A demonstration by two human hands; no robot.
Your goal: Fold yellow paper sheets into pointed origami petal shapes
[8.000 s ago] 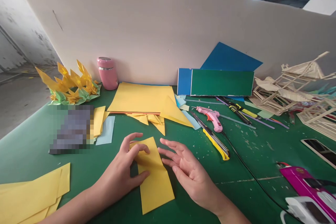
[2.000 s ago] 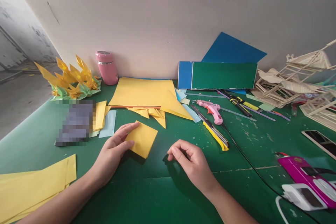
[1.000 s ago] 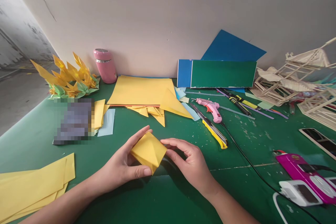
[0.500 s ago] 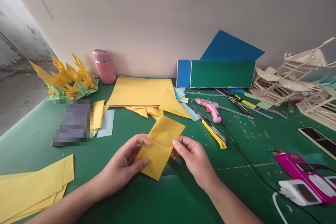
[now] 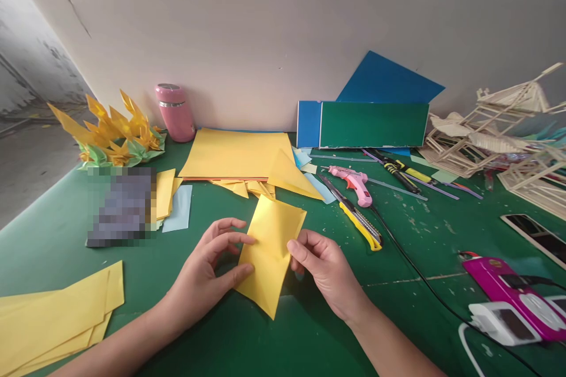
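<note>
A yellow sheet of paper [image 5: 270,247], creased across its middle, is tilted above the green table. My right hand [image 5: 321,265] pinches its right edge, thumb in front and fingers behind. At the left edge, my left hand [image 5: 214,271] has its fingers apart, with the index fingertip and thumb lying against the paper's face. Several yellow paper strips [image 5: 53,321] lie stacked at the lower left. Beyond the held paper rests a pile of large yellow sheets [image 5: 234,153], with a folded yellow piece [image 5: 294,179] on its right corner.
A utility knife [image 5: 360,224] and a pink glue gun [image 5: 354,182] lie right of centre, a black cord trailing from the gun. A magenta power strip [image 5: 513,288] and phone [image 5: 537,238] sit at the right. Paper flowers [image 5: 119,135] and a pink flask [image 5: 175,115] stand back left.
The yellow paper has turned more upright and its face catches more light. My left fingers have loosened and spread, while my right hand keeps its pinch.
</note>
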